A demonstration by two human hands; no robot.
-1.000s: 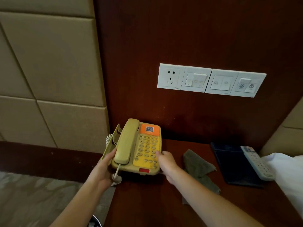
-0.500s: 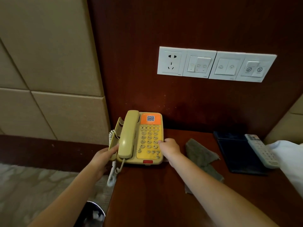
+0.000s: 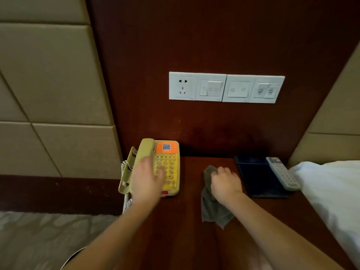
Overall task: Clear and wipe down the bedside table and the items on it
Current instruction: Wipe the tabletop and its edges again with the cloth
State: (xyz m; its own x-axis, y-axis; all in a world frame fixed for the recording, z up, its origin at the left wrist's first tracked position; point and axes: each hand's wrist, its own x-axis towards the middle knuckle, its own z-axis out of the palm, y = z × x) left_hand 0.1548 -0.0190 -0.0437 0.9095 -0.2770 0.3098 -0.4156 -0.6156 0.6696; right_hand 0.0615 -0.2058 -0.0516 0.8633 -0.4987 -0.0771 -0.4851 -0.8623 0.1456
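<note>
- The table [image 3: 185, 230] is a smooth, dark red-brown wood top. The phone [image 3: 172, 172] stands at its far left corner. Both bare forearms reach over the near edge.
- Left of the phone and lower lies grey carpet [image 3: 39, 240] with a pale mottled pattern.
- The cloth [image 3: 212, 209], right of the phone, is soft, grey and crumpled, and its loose end trails towards the near edge.
- The right hand [image 3: 227, 183] sits knuckles up on the cloth's far end, right of the phone. Its fingers are curled down into the fabric and grip it.
- The left hand [image 3: 146, 178] is blurred and lies palm down over the phone. Its fingers are loosely straight across the keypad and hold nothing. I cannot tell whether it touches.
- The phone is a boxy beige-yellow plastic desk set with round keys, an orange label at its far end and a red patch at its near end.
- The handset [image 3: 145, 151] rests in the cradle on the phone's left side, and a coiled cord [image 3: 123, 166] hangs off that side.
- Further right of the phone, past the cloth, lies a flat, dark blue rectangular folder [image 3: 261, 180].
- A slim pale remote [image 3: 283, 174] with rows of small buttons lies on the folder's right edge.
- Right again is a white pillow [image 3: 331, 191], soft and rounded.
- Behind the phone rises a dark wood wall [image 3: 214, 45]. It carries a row of white plastic plates [image 3: 226, 87], one a socket and the others switches.
- Beige padded panels [image 3: 48, 75] with stitched seams flank the wall.
</note>
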